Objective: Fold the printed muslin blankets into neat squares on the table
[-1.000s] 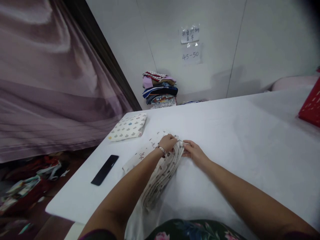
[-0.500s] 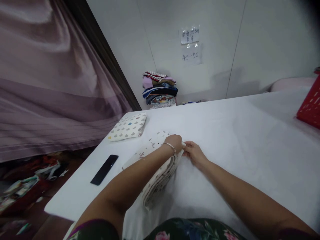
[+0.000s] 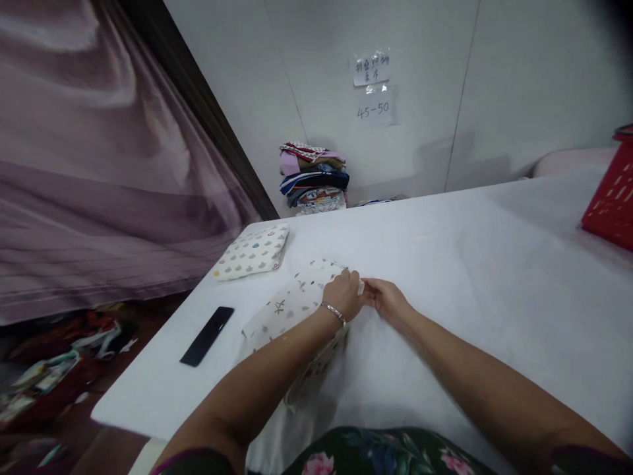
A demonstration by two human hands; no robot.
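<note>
A white patterned cloth (image 3: 287, 310) lies partly folded on the white table (image 3: 469, 264), trailing toward the near edge. My left hand (image 3: 343, 295), with a bracelet on the wrist, rests closed on the cloth's upper right corner. My right hand (image 3: 388, 299) meets it there, its fingers pinched on the same corner of the cloth.
A folded dotted cloth (image 3: 254, 251) lies at the table's far left corner, a black phone (image 3: 208, 335) near the left edge. A stack of folded clothes (image 3: 313, 178) stands against the wall. A red basket (image 3: 613, 198) sits at the right. Clothes litter the floor (image 3: 44, 376) by a curtain.
My left hand has slid right and down along the cloth's bunched edge, pressing the folds flatter. The right hand stayed at the corner.
</note>
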